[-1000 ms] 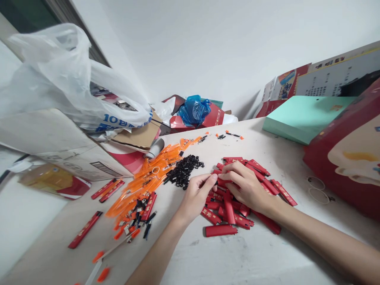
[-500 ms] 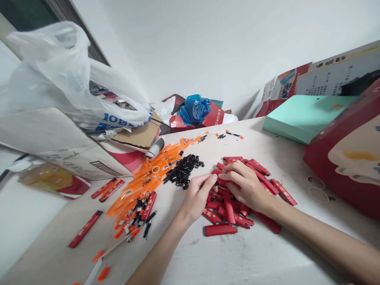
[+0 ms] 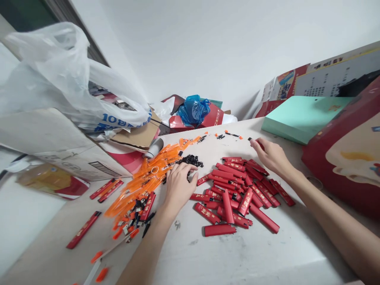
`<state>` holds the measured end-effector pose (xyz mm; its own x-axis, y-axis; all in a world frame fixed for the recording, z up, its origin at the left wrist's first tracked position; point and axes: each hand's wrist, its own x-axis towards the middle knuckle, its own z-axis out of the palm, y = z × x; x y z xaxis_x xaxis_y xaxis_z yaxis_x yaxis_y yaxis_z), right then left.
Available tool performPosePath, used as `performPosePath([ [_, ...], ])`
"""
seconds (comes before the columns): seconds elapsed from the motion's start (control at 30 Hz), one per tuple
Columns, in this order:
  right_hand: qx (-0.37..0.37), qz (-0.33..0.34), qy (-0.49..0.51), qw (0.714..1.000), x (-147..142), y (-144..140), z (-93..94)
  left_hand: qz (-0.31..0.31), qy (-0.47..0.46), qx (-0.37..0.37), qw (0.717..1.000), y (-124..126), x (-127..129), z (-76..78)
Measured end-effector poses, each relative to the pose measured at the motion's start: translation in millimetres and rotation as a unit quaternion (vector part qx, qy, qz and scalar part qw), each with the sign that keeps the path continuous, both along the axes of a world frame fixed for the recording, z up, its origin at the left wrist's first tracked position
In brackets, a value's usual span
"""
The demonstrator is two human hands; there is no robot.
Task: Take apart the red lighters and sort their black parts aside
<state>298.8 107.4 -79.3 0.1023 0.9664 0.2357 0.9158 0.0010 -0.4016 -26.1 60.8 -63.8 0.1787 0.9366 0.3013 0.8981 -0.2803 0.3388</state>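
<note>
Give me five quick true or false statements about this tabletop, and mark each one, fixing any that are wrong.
1. The right hand holds a small black piece. True.
2. The left hand grips the mint-green box. False: the left hand is at the pile of black parts.
3. The orange pieces lie to the left of the red cases. True.
4. The red cases are stacked in one neat column. False: many lie in a loose heap.
5. The printed white plastic bag is on the left side. True.
</note>
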Motion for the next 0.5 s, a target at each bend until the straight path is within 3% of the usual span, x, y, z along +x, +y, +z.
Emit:
performPosePath([
  [0.17, -0.107, -0.002, -0.096, 0.99, 18, 10, -18.8, -0.043, 0.048, -0.036, 0.997, -4, 2, -0.1],
  [0.5, -0.066, 0.027, -0.146, 0.987, 15, 9, -21.9, -0.041, 0.028, -0.056, 0.997, -6, 7, -7.0],
])
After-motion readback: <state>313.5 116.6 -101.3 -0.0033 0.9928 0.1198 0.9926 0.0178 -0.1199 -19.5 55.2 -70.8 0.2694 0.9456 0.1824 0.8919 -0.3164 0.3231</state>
